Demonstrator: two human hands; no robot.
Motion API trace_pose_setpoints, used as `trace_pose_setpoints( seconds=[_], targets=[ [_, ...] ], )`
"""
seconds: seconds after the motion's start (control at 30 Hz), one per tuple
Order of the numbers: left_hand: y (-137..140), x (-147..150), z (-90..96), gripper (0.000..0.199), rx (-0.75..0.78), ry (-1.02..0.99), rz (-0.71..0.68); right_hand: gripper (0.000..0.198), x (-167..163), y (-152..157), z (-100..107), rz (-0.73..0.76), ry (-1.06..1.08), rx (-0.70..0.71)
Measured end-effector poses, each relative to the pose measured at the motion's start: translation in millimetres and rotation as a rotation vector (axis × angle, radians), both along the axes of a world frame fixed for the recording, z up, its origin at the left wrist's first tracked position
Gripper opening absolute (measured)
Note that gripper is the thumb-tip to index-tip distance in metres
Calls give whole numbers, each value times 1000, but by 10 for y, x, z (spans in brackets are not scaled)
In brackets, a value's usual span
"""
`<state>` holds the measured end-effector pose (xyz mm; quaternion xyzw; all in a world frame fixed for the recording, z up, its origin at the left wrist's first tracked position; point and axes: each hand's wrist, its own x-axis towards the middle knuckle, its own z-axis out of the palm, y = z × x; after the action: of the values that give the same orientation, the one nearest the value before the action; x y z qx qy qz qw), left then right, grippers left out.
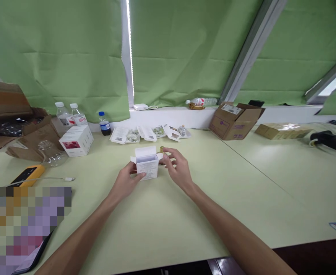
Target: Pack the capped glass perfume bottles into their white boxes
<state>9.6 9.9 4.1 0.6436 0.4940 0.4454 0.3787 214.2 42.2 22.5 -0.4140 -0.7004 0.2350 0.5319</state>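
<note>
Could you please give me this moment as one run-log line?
left hand: holds open white box | right hand: touches gold-coloured item beside box | further back: blue-capped bottle

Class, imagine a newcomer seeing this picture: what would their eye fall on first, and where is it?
Probably the open white box near the middle of the table, held by the left hand, while the right hand holds a partly hidden gold-coloured item at its right side. Next might come the large green blinds filling the background.
</note>
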Motion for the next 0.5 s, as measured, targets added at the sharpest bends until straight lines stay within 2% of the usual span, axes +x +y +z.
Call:
trace_pose_setpoints(
  seconds=[0.13,0.27,0.4,0.5],
  targets=[
    [3,-4,-5,36,-3,11,2,32,124,128,-28,-153,-33,39],
    [-1,-11,-8,35,-3,10,-6,44,214,229,-82,-223,-132,-20],
    [3,-13,-11,35,-4,16,-3,64,228,295,-175,-184,-239,-145],
    [4,-9,-9,36,0,20,1,60,208,330,-241,-145,-289,-174]
  ],
)
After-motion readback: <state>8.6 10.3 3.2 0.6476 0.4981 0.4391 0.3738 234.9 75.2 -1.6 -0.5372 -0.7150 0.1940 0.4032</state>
